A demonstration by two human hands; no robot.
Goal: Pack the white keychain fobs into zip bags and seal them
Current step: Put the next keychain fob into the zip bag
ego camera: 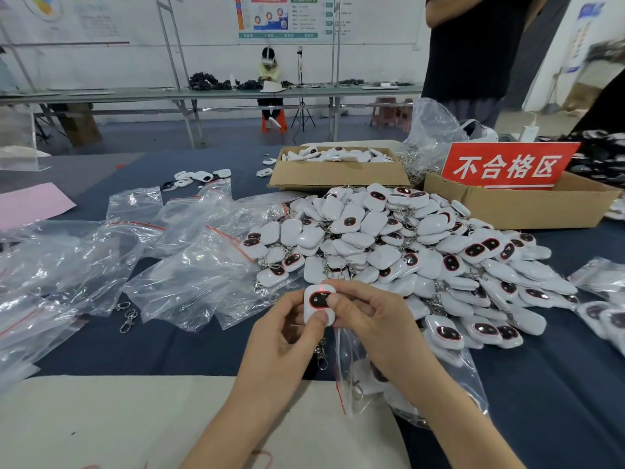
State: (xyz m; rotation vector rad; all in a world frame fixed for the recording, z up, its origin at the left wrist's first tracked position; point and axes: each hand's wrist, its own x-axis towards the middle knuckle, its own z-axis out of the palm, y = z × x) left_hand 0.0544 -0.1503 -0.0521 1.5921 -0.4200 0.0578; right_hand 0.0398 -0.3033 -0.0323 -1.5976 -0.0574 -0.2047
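Head view: near the middle of the bench's (169, 350) near edge, a worker pinches one white fob (319, 304) between both hands. The left hand (280, 336) grips its lower end with curled fingers and thumb, and the right hand (368, 319) closes on its right side with the thumb at the dark window. The fob's long axis runs away from the worker, window facing up, a red light at its far end and its metal clip (321, 357) hanging toward the near edge. A partly filled zip bag (358, 384) lies under the right wrist. Behind the hands is a heap of fobs (406, 252), with empty zip bags (189, 265) spread to the left. A cardboard box (338, 176) and a red sign (507, 165) are at the far side
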